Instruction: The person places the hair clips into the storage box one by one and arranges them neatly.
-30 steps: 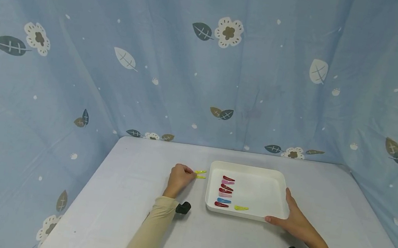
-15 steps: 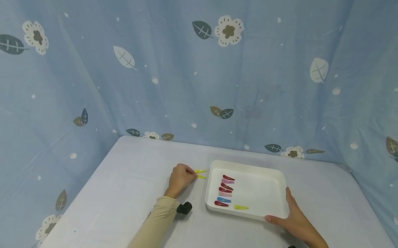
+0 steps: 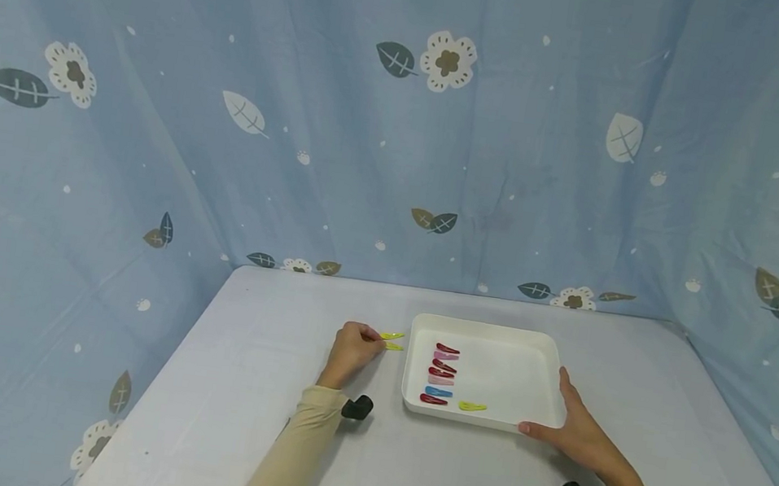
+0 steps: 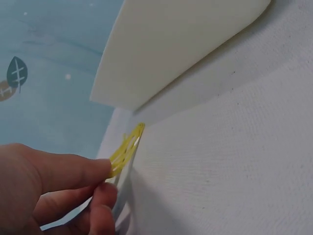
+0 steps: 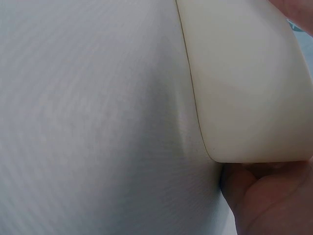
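My left hand pinches a yellow snap hair clip between thumb and fingers, just left of the white tray. Two yellow ends poke out past the fingertips in the head view; whether these are two clips, both held, I cannot tell. At the tray's near right corner, my right hand holds it, thumb on the front wall and fingers along the right side. Inside the tray, a column of red, pink and blue hair clips lies along the left, with a yellow hair clip beside its near end.
A white cloth covers the table. Blue curtains with leaves and flowers hang behind and at both sides. Black wrist devices sit at both sleeves.
Hardly anything differs. The left wrist shifts very slightly while the yellow clip stays at the fingertips; the right hand and the tray stay still.
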`<control>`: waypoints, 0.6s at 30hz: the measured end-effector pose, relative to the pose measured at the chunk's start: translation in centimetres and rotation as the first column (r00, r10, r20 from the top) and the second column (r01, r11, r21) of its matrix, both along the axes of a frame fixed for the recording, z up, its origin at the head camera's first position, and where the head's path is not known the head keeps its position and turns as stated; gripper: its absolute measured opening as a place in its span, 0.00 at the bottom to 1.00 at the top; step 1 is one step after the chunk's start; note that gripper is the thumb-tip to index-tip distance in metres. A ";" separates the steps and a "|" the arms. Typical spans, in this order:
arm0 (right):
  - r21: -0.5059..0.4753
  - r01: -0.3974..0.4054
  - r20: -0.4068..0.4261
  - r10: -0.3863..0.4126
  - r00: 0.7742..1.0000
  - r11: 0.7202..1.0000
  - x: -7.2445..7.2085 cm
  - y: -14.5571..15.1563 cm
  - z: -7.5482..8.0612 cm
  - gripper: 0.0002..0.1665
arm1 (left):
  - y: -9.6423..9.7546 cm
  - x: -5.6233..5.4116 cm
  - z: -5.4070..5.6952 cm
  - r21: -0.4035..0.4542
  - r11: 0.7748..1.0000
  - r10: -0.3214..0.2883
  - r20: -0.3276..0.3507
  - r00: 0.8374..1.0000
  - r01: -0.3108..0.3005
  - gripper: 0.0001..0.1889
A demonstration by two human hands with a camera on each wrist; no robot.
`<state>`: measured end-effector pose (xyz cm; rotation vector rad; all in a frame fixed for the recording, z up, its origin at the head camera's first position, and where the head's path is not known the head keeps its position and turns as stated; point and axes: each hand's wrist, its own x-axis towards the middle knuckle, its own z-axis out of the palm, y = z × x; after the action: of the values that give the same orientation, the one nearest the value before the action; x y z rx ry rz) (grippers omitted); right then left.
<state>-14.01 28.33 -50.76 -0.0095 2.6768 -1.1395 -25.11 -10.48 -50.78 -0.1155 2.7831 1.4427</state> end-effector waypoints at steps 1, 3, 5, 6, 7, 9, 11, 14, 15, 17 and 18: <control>0.001 -0.001 -0.001 0.001 1.000 1.000 0.0 0.0 0.0 0.83 | -0.1 0.0 0.0 0.004 1.000 -0.004 0.002 1.000 0.004 0.04; 0.001 -0.003 -0.003 0.003 1.000 1.000 0.0 0.0 0.0 0.83 | -0.2 0.0 0.1 0.018 1.000 -0.015 0.011 1.000 0.015 0.04; 0.001 -0.005 -0.007 0.005 1.000 1.000 0.0 0.0 0.0 0.82 | -0.3 0.1 0.1 0.043 0.999 -0.027 0.019 0.999 0.026 0.05; -0.002 -0.006 -0.007 0.006 1.000 1.000 0.0 0.0 0.0 0.82 | -0.4 0.1 0.2 0.055 0.998 -0.031 0.026 0.999 0.030 0.05; -0.004 -0.006 -0.008 0.006 1.000 1.000 0.0 0.0 0.0 0.83 | -0.5 0.1 0.2 0.070 0.997 -0.034 0.033 0.999 0.032 0.05; -0.009 -0.008 -0.010 0.008 1.000 1.000 0.0 0.0 0.0 0.83 | -0.6 0.1 0.2 0.093 0.995 -0.039 0.047 0.998 0.035 0.05; -0.012 -0.008 -0.009 0.008 1.000 1.000 0.0 0.1 0.0 0.83 | -0.7 0.1 0.1 0.111 0.993 -0.045 0.054 0.998 0.039 0.05; -0.009 -0.005 -0.005 0.005 1.000 1.000 0.0 0.0 -0.1 0.83 | -0.9 0.0 0.0 0.135 0.990 -0.054 0.061 0.997 0.045 0.05; -0.010 -0.004 -0.004 0.004 1.000 1.000 0.0 0.0 -0.1 0.83 | -0.9 0.0 0.1 0.140 0.989 -0.058 0.061 0.996 0.048 0.06; -0.005 -0.001 -0.001 0.001 1.000 1.000 0.0 0.0 0.0 0.83 | -1.0 0.1 0.1 0.153 0.987 -0.064 0.060 0.996 0.054 0.06; -0.006 0.000 -0.001 0.000 1.000 1.000 0.0 0.0 0.0 0.83 | -1.0 0.1 0.2 0.161 0.985 -0.065 0.061 0.996 0.055 0.06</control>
<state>-14.04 28.32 -50.78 -0.0119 2.6740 -1.1482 -25.01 -11.48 -50.54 -0.0763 2.5838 1.6086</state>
